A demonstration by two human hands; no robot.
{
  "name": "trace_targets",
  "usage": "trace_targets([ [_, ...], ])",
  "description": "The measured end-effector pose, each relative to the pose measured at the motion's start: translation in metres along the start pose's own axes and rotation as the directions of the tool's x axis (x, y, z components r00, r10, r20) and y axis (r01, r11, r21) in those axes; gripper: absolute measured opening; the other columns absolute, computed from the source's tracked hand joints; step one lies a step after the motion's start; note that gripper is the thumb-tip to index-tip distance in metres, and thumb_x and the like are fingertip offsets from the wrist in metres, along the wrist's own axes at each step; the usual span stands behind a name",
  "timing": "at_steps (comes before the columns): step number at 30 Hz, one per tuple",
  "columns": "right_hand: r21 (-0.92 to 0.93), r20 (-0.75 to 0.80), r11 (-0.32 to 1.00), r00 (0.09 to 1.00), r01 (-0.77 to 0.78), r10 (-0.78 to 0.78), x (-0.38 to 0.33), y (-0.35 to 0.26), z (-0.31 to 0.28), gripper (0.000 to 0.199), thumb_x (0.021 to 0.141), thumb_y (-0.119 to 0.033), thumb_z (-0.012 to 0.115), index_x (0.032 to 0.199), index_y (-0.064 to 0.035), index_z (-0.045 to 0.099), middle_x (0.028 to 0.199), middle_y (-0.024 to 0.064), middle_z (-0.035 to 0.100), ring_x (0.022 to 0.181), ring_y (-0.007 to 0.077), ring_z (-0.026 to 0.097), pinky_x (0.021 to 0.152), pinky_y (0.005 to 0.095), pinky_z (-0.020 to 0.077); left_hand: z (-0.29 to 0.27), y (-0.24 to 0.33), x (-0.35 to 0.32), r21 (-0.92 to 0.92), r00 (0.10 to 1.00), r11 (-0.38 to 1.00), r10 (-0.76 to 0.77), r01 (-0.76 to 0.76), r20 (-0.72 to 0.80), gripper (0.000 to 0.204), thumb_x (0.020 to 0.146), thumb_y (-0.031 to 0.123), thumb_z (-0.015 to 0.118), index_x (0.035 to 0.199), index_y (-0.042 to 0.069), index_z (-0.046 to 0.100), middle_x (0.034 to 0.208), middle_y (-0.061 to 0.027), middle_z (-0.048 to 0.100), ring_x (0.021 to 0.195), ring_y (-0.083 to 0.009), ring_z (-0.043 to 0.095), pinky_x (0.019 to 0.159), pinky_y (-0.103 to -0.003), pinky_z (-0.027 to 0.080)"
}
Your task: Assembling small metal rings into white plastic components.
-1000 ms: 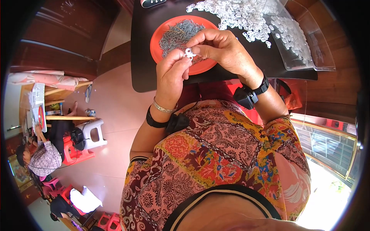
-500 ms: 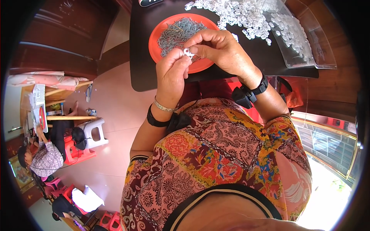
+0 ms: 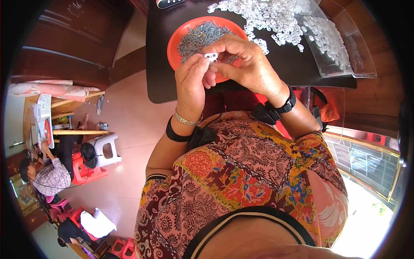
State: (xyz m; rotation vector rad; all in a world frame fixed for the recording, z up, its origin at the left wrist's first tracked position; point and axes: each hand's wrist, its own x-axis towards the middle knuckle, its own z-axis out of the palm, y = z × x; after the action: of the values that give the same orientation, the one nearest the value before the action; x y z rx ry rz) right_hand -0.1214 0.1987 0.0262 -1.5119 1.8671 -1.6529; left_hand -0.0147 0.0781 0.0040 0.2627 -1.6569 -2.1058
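Observation:
Both my hands meet above the near part of a round red plate (image 3: 174,58) heaped with small grey screws or plugs (image 3: 194,43). Between my fingertips is a small white plastic piece with holes (image 3: 211,56). My left hand (image 3: 192,80) pinches it from the left with thumb and forefinger. My right hand (image 3: 252,64) curls around its right side, index finger and thumb against it; whether those fingers also hold a screw is hidden.
Many loose white plastic pieces (image 3: 276,21) lie on the dark table (image 3: 161,86) at the far right, beside a clear tray (image 3: 323,64) holding more. A shoe (image 3: 169,3) shows at the far edge. Another person (image 3: 54,177) sits at far left near plastic stools (image 3: 105,151).
The white piece has turned and now shows its holes differently. My right thumb has dropped lower and the right hand has shifted slightly toward me, uncovering some white pieces on the table.

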Motion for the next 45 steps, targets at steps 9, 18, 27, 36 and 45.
trace_targets([
  [9, -0.073, 0.039, 0.996, 0.998, 0.052, -0.049, 0.001, -0.004, -0.004, 0.031, 0.076, 0.005, 0.067, 0.106, -0.0026, 0.064, 0.096, 0.0073, 0.063, 0.086, 0.0181, 0.063, 0.074, 0.0272, 0.0525, 0.005, 0.000, 0.000, -0.019, 0.999, 0.999, -0.041, 0.040, -0.026, 0.025, 0.091, 0.021, 0.049, 0.090, -0.001, 0.061, 0.063, 0.0007, 0.052, 0.052, -0.0053, 0.045, 0.048, -0.019, 0.033],
  [18, -0.188, 0.012, 0.970, 0.988, 0.156, -0.156, 0.001, -0.004, -0.002, 0.029, 0.078, -0.001, 0.066, 0.107, -0.0014, 0.064, 0.093, 0.0097, 0.063, 0.080, 0.0244, 0.065, 0.067, 0.0301, 0.0531, 0.003, 0.002, 0.000, 0.006, 0.999, 1.000, -0.009, 0.009, -0.053, 0.026, 0.088, 0.020, 0.048, 0.082, -0.002, 0.059, 0.063, -0.0038, 0.054, 0.053, -0.0105, 0.049, 0.050, -0.022, 0.036],
  [27, -0.282, 0.078, 0.940, 0.981, 0.194, -0.179, 0.002, -0.004, -0.006, 0.029, 0.079, -0.001, 0.063, 0.108, -0.0020, 0.063, 0.087, 0.0112, 0.061, 0.079, 0.0288, 0.063, 0.068, 0.0341, 0.0508, -0.001, -0.002, 0.001, 0.037, 0.999, 0.998, -0.046, 0.047, -0.021, 0.024, 0.088, 0.020, 0.048, 0.085, -0.002, 0.059, 0.063, -0.0031, 0.053, 0.054, -0.0097, 0.049, 0.050, -0.021, 0.036],
  [36, -0.216, 0.072, 0.971, 0.993, 0.106, -0.093, 0.001, -0.009, -0.002, 0.032, 0.077, -0.005, 0.068, 0.108, -0.0025, 0.063, 0.089, 0.0118, 0.062, 0.080, 0.0288, 0.063, 0.068, 0.0345, 0.0512, -0.004, -0.005, 0.000, 0.010, 1.000, 1.000, -0.007, 0.007, 0.011, 0.023, 0.091, 0.018, 0.048, 0.090, -0.002, 0.059, 0.068, -0.0019, 0.054, 0.055, -0.0078, 0.047, 0.050, -0.020, 0.036],
  [45, -0.345, 0.070, 0.906, 0.970, 0.244, -0.234, 0.003, -0.010, 0.000, 0.031, 0.072, -0.011, 0.073, 0.100, -0.0028, 0.064, 0.085, 0.0096, 0.063, 0.078, 0.0287, 0.063, 0.066, 0.0348, 0.0511, -0.006, -0.005, -0.003, 0.047, 1.000, 0.999, 0.005, -0.005, 0.004, 0.025, 0.090, 0.018, 0.047, 0.090, -0.003, 0.060, 0.068, -0.0027, 0.055, 0.056, -0.0084, 0.048, 0.051, -0.020, 0.036],
])
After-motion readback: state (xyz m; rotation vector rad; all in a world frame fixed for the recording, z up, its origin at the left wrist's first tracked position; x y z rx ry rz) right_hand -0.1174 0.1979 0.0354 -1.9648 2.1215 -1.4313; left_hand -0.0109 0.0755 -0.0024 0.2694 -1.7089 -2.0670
